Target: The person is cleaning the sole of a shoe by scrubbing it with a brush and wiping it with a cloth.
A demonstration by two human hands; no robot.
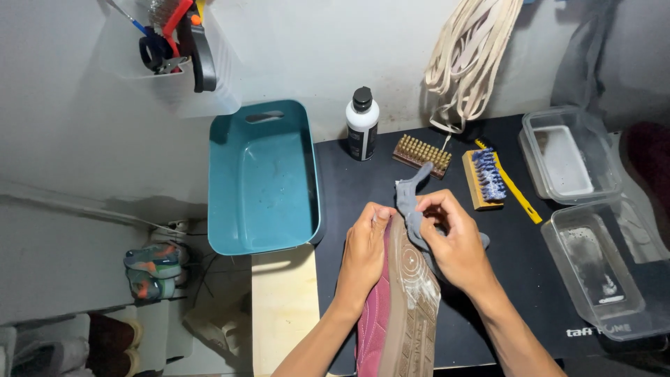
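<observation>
A maroon suede shoe (pixel 375 318) with a tan gum sole (pixel 413 293) is held on its side, sole turned up and to the right, above a black mat (pixel 349 209). My left hand (pixel 364 255) grips the shoe at its toe end. My right hand (pixel 457 244) pinches a grey cloth (pixel 412 199) and presses it against the sole near the toe. White smears show on the sole under the cloth.
A teal plastic tub (pixel 269 174) stands left of the mat. Behind the shoe are a white bottle with a black cap (pixel 362 124), a wooden brush (pixel 421 155), a blue-bristled brush (pixel 484 178) and a yellow-handled brush (pixel 520 197). Two clear containers (pixel 569 153) (pixel 604 269) sit on the right. Laces (pixel 467 56) hang on the wall.
</observation>
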